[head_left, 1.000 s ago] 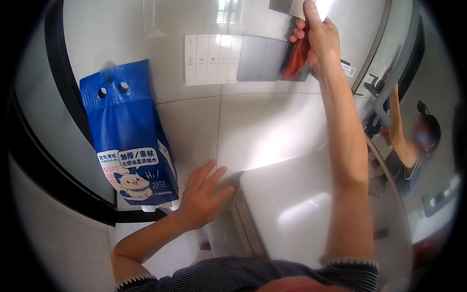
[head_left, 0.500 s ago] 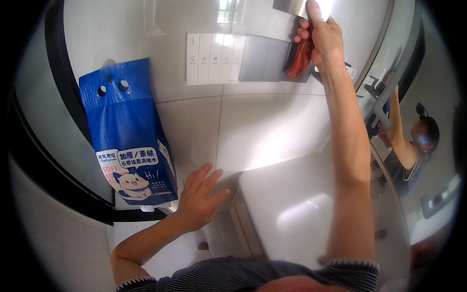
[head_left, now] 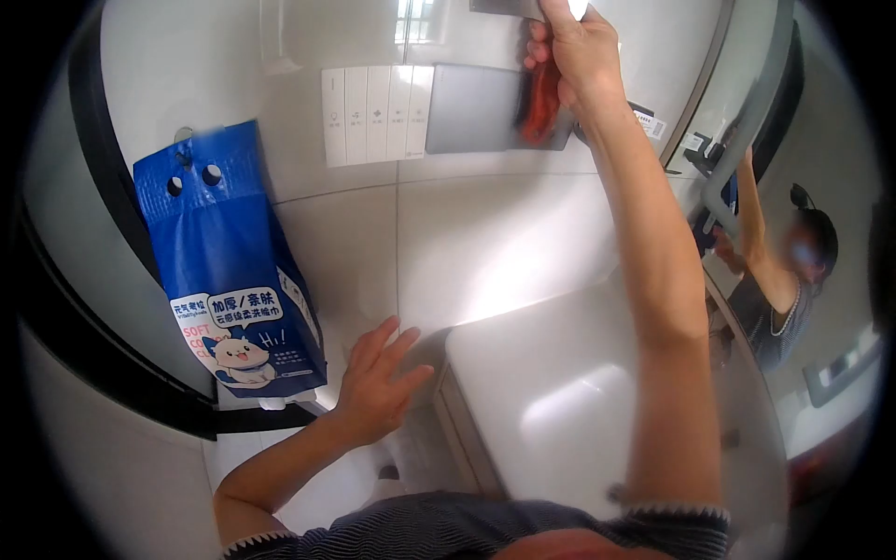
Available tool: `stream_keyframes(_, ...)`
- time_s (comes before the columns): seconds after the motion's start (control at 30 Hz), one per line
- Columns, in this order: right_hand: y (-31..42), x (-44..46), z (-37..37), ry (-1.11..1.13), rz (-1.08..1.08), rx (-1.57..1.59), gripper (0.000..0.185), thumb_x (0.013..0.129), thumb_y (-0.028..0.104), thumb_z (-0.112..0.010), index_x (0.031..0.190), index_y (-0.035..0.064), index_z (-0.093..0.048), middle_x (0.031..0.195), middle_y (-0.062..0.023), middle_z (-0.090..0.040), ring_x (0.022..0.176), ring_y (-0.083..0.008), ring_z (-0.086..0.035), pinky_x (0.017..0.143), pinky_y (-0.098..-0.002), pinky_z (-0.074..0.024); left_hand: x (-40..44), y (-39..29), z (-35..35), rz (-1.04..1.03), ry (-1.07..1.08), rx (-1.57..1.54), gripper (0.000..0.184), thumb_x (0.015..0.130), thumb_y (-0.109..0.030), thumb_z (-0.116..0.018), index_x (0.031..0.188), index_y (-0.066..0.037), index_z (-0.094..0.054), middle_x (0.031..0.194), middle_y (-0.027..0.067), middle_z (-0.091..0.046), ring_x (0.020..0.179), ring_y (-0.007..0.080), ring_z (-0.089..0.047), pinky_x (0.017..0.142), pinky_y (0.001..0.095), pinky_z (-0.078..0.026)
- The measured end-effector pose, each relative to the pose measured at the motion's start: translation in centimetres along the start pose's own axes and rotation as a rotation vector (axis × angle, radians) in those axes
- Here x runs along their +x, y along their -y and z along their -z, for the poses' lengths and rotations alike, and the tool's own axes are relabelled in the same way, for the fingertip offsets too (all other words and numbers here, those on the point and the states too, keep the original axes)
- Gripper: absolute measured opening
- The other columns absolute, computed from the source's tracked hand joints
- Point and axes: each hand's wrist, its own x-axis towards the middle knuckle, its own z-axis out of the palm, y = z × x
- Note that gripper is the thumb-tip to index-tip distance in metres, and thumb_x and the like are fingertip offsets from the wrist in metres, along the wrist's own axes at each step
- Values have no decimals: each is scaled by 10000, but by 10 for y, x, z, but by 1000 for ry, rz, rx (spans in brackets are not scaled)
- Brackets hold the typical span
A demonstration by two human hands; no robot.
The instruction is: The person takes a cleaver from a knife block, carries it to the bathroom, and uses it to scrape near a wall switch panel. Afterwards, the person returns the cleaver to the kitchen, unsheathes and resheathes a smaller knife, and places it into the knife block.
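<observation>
My right hand (head_left: 581,58) is wrapped round the reddish-brown handle of a tool (head_left: 539,107) at the top of the view. Its wide metal blade (head_left: 507,7) points left and is cut off by the upper edge. Behind the handle, on the tiled wall, is a grey panel (head_left: 474,109), with white labelled switches (head_left: 376,114) to its left. My left hand (head_left: 378,383) holds nothing, its fingers apart, lower in the view. Beside it on the left hangs a blue bag (head_left: 215,243) with a cartoon cat, from a round hook (head_left: 184,140).
A white countertop (head_left: 551,401) with a raised edge lies below the wall. On the right, a mirror (head_left: 821,308) reflects a person with a raised arm. A black door frame (head_left: 103,159) runs down the left. Small labelled items (head_left: 649,123) sit right of my right wrist.
The wall, switches and bag have shifted left in the view. My right hand, with the tool, also appears further left. My left hand keeps its spread pose.
</observation>
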Motion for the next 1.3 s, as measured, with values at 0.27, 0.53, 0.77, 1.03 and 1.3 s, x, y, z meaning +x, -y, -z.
stream_keyframes(0.27,0,1,4,-70,-30,83,298,858,272,-610,730,68,-435,542,-19,-448,424,-125,-410,392,-283,-380,-14,11,16,35,-1,52,345,594,31,-665,913,-99,-663,1262,192,-446,1236,388,-347,930,501,-342)
stream_keyframes(0.53,3,-2,0,-69,-41,52,304,860,268,-608,725,61,-430,544,-20,-451,424,-120,-413,393,-276,-379,-15,13,13,35,-37,39,310,619,27,-653,909,-83,-655,1261,194,-448,1244,391,-338,930,497,-344)
stream_keyframes(0.77,3,-2,-2,-62,-29,21,306,863,281,-602,707,64,-452,542,-18,-461,421,-114,-425,389,-269,-384,-18,13,15,63,0,46,310,620,16,-658,912,-87,-654,1267,193,-440,1247,390,-332,930,494,-342)
stream_keyframes(1.03,7,-1,1,-102,-19,-41,335,853,317,-610,675,73,-465,530,-17,-470,412,-110,-428,392,-268,-394,-21,16,15,63,-25,50,297,629,7,-660,908,-97,-653,1264,192,-440,1237,389,-346,931,496,-344)
stream_keyframes(1.3,5,5,9,-65,5,-57,364,844,324,-622,644,72,-452,522,-21,-460,402,-120,-424,376,-284,-392,-24,16,15,112,16,52,286,640,15,-648,899,-107,-660,1270,188,-438,1250,379,-333,956,490,-324)
